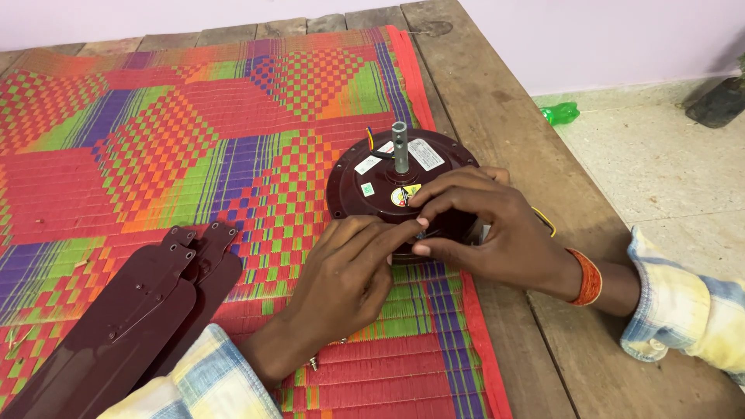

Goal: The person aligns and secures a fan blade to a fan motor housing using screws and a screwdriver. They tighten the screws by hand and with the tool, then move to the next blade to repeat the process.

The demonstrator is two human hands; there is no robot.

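A dark maroon round ceiling-fan motor point(372, 182) lies on a bright woven mat point(194, 140), its grey metal shaft point(400, 146) pointing up. Both hands meet at the motor's near edge. My left hand point(345, 275) pinches a small part against the housing with thumb and forefinger. My right hand point(481, 225) curls over the motor's near right side, fingertips touching the same spot. What the fingers hold is too small and hidden to name. A yellow wire point(548, 221) shows beside the right hand.
Stacked maroon fan blades point(132, 310) lie at the near left on the mat. A small screw point(313, 362) rests by my left wrist. The mat covers a wooden plank table point(512, 124). A green bottle point(560, 114) lies on the floor to the right.
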